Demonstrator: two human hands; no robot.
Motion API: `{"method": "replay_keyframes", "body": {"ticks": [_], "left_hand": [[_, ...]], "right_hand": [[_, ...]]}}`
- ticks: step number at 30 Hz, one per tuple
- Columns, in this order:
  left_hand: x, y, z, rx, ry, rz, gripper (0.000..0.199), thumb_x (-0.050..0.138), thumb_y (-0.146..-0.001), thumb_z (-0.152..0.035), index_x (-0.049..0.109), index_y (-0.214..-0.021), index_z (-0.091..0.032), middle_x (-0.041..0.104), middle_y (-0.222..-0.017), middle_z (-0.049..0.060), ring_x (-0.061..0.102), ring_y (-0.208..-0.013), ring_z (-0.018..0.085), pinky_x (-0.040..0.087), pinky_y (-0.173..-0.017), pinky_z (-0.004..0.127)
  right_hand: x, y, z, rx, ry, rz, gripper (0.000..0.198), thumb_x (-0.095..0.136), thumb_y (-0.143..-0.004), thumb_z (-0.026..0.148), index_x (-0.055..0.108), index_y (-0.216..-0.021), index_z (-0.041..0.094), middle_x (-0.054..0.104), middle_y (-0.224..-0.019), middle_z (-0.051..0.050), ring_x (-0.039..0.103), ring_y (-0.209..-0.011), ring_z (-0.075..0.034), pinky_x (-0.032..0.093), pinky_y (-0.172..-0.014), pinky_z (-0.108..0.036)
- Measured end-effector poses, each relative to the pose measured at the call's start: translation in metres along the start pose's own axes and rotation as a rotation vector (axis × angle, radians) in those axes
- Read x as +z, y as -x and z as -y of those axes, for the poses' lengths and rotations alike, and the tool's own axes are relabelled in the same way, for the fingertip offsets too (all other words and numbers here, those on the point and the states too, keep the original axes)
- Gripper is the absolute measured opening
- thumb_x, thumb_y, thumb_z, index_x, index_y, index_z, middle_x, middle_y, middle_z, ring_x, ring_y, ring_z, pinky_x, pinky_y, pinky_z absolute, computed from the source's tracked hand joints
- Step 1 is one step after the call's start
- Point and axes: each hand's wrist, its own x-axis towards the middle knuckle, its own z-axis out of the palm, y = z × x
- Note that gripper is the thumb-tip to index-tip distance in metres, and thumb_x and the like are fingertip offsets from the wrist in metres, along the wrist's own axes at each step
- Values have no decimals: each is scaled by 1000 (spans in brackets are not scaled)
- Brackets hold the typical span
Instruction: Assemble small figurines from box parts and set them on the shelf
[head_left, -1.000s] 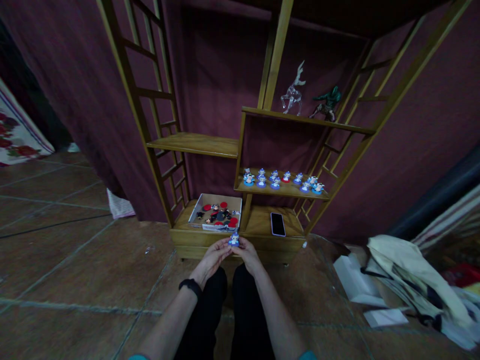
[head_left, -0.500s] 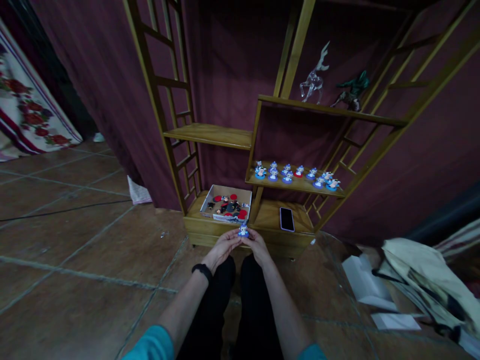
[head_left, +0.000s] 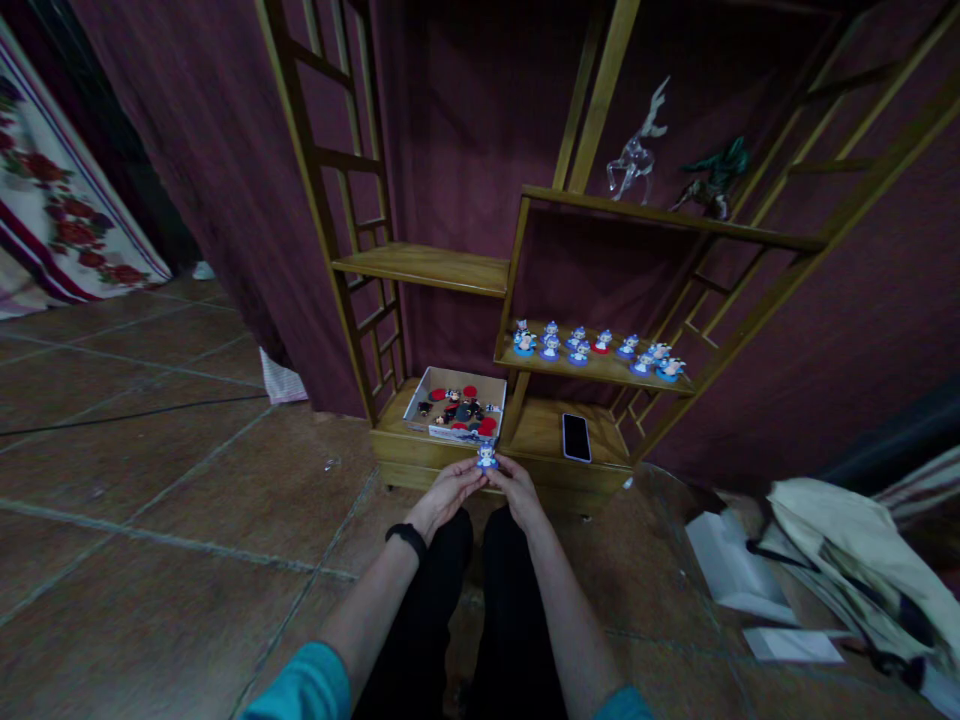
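Observation:
Between my two hands is a small blue-and-white figurine [head_left: 487,457], upright on a blue base. My left hand [head_left: 451,492] grips the base from the left, and my right hand [head_left: 520,488] grips it from the right. Just beyond them stands an open cardboard box [head_left: 420,398] with red discs and dark little figures inside. Several similar figurines [head_left: 578,350] stand in rows on the shelf [head_left: 600,368] to the upper right, most on blue bases and one on a red base.
A phone [head_left: 576,438] lies on the lowest shelf, right of the box. Higher up stand a clear deer-like figure [head_left: 634,165] and a dark green figure [head_left: 716,178]. White boxes [head_left: 739,570] and a cream bag [head_left: 840,540] lie on the floor at the right.
The view has shifted slightly, so the shelves appear a little further right. Both hands keep hold of the figurine, which looks turned or tilted a little.

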Motion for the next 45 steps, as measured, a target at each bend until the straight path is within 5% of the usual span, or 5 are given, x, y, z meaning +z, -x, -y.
{"method": "replay_keyframes", "body": {"ticks": [27,45], "left_hand": [[2,3,-2,-26,-13,48,31,65,-72,-13,63,-103,-9,65,-101,13,62,-90,16,45,-88,28],[4,0,2,52,-95,-11,32,72,-65,-15,66,-96,-10,68,-90,10,62,-77,13,44,-78,24]], "right_hand": [[1,-1,-2,-8,-81,-57,40,70,-62,33,65,-99,20,68,-87,-4,59,-69,-13,45,-66,-28],[2,2,4,19,-19,48,46,71,-58,32,63,-102,20,68,-88,-2,58,-73,-15,46,-69,-28]]}}
